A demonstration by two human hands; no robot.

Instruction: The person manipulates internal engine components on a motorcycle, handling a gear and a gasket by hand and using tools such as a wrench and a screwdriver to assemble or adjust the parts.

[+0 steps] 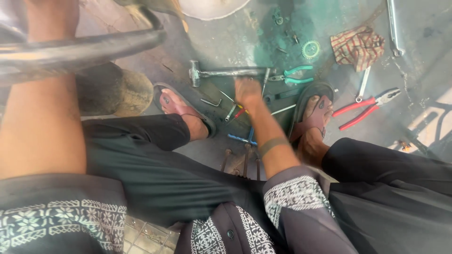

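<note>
Green paint stains the grey concrete floor [423,28] where a seated person's right hand [248,91] reaches down between two sandalled feet into a scatter of hand tools. The hand is blurred, and whether its fingers are curled on a tool or only touching the pile cannot be told; it lies just below a steel hammer [221,73] resting flat with its head to the left, and beside a small screwdriver with a red handle [237,113]. Green-handled pliers [294,75] lie just right of the hammer's shaft, a bent hex key [211,101] to the left of the hand, and blue-handled tools [242,138] nearer the person. Further right, past the right sandal [313,110], red-handled pliers [365,108] lie open on the floor, with a small wrench [363,84] just above them. A striped red and tan rag [357,46] sits crumpled near the top, a small green toothed ring [310,49] to its left, and a long spanner [393,28] at the upper right edge. The left arm [42,117] runs up the left side towards a dark curved bar [80,49]; its hand is out of view above the edge. The left sandal [181,107] stands beside a dark round rubber shape [113,91].
</note>
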